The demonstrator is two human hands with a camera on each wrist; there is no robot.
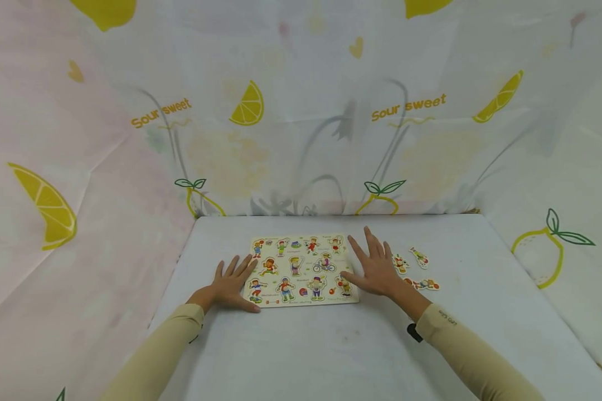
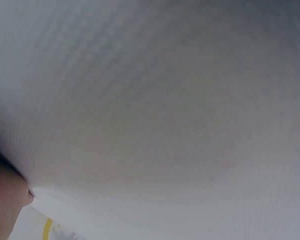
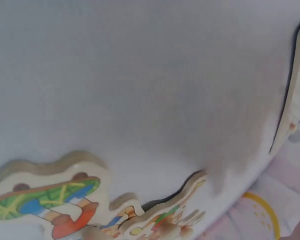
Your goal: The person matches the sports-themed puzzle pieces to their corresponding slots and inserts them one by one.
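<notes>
A wooden peg puzzle board [image 1: 301, 284] printed with cartoon sports figures lies flat on the table. My left hand [image 1: 229, 287] rests at its left edge with the fingers spread and straight. Over by the right edge is my right hand [image 1: 377, 274], its fingers extended and its thumb near the lower right figure; whether it touches the board I cannot tell. Loose figure pieces lie right of that hand: one tilted piece [image 1: 420, 258], another close to the wrist [image 1: 400, 264], and a skateboard figure [image 3: 50, 197] that shows large in the right wrist view.
A white cloth covers the table [image 1: 301, 356]. Behind it hangs a lemon-patterned backdrop [image 1: 301, 150], with similar cloth on both sides. In the left wrist view, white cloth [image 2: 165, 150] fills nearly everything. The board's edge [image 3: 290, 100] shows at the right in the right wrist view.
</notes>
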